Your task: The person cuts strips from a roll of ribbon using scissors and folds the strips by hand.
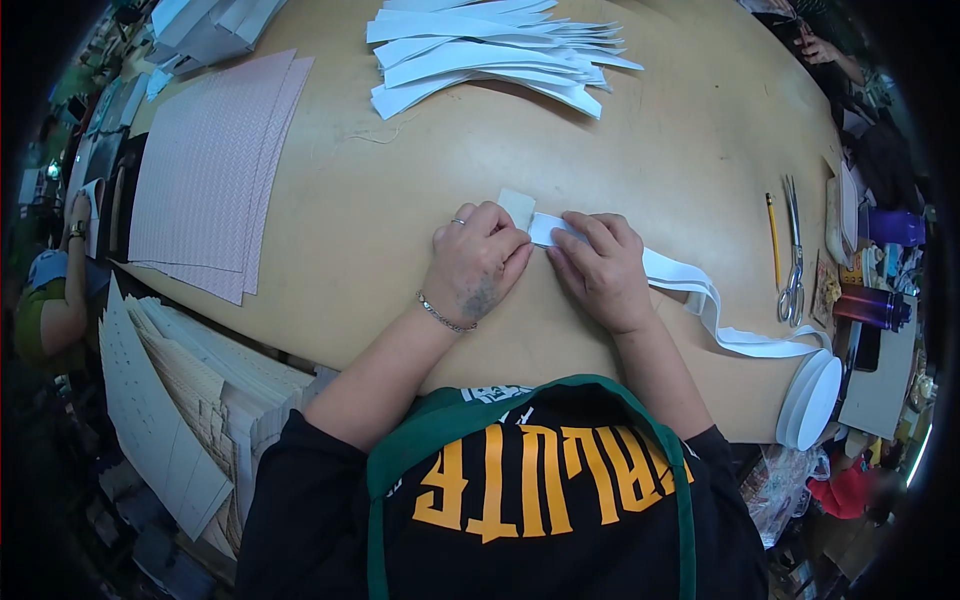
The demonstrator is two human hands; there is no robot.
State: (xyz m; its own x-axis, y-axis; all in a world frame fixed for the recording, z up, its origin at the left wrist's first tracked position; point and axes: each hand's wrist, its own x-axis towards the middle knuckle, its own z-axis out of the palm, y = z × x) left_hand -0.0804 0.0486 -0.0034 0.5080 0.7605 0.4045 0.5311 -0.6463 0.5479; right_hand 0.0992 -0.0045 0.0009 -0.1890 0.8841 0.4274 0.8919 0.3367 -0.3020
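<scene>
My left hand [480, 255], with a ring and a bracelet, is closed, its thumb and forefinger pinched at the edge of a small cream card [517, 206] lying flat on the table. Right beside it, the end of a wide white elastic band [675, 270] meets the card. My right hand [602, 262] presses that end between thumb and curled fingers. The band runs from under this hand to the right, twisting in loose waves to a white roll [812, 400] at the table's edge. Fingertips partly hide where card and band meet.
Cut white strips [490, 55] lie piled at the far side. Pink patterned sheets [215, 175] are at left, above stacked paper patterns [170, 400]. A pencil [773, 240] and metal scissors [792, 260] lie at right, near a purple bottle [870, 306]. Other people work at both sides.
</scene>
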